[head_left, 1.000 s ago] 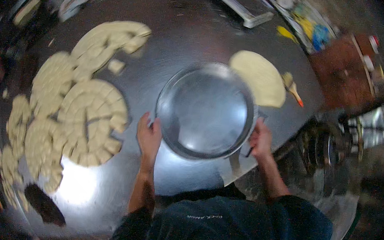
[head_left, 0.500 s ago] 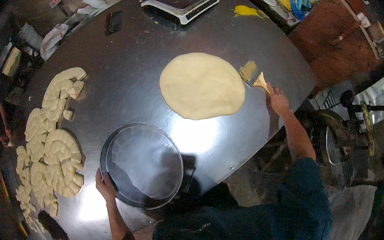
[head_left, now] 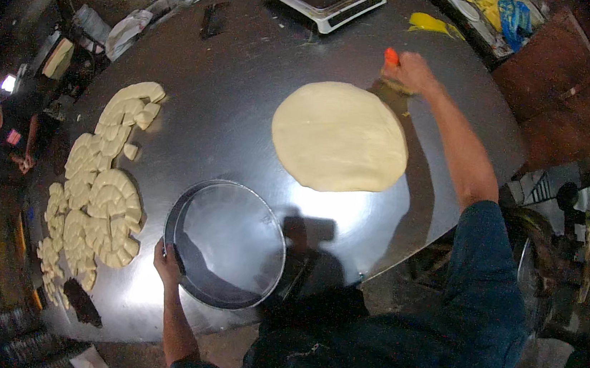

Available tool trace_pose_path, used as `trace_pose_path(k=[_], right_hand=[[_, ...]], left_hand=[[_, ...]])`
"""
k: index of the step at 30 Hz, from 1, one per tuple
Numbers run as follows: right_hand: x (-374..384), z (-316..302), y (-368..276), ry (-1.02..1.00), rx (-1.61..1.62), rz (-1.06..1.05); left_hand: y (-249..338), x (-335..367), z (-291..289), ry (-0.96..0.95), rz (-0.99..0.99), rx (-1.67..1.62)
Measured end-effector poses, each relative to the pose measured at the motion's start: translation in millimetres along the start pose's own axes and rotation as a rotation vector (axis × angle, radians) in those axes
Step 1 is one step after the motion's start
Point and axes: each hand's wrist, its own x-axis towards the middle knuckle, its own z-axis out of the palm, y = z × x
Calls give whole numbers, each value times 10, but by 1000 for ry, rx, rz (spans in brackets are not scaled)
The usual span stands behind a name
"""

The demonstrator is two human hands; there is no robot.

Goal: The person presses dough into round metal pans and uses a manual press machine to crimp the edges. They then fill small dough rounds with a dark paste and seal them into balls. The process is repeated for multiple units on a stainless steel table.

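Note:
A flat, pale, rounded sheet of dough (head_left: 340, 138) lies on the metal table (head_left: 223, 119). Just past its far right edge, my right hand (head_left: 413, 71) is closed round a pastry brush (head_left: 392, 57). The orange end of its handle sticks up, and its bristles face down to the table, mostly hidden under the hand. Nearer to me stands a wide round metal pan (head_left: 220, 298) with a low wall. My left hand (head_left: 168, 264) grips its left rim, the thumb over the edge.
Cut dough pieces (head_left: 115, 197) cover the table's left side, with a dark object (head_left: 82, 302) at their near end. At the far edge are a scale (head_left: 325, 4) and a yellow smear (head_left: 432, 24). A person (head_left: 23, 134) is at the left, beyond the table.
My right hand has moved away from me and to the left, turning the brush from lying sideways to bristles down. My left hand remains on the pan's rim. The view has shifted slightly.

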Motion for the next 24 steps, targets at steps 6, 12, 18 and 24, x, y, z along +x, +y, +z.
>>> trace_pose_path(k=[6, 12, 18, 24], right_hand=[[-447, 443, 396, 120, 187, -125], [-2172, -102, -732, 125, 606, -345], [-3396, 1435, -2930, -208, 496, -1489], [-2959, 1121, -3120, -623, 889, -437]], left_hand=[[-105, -30, -20, -23, -140, -168], [-238, -46, 164, -48, -134, -191], [-24, -154, 587, -104, 47, -195], [-19, -47, 444, 16, 123, -116]])
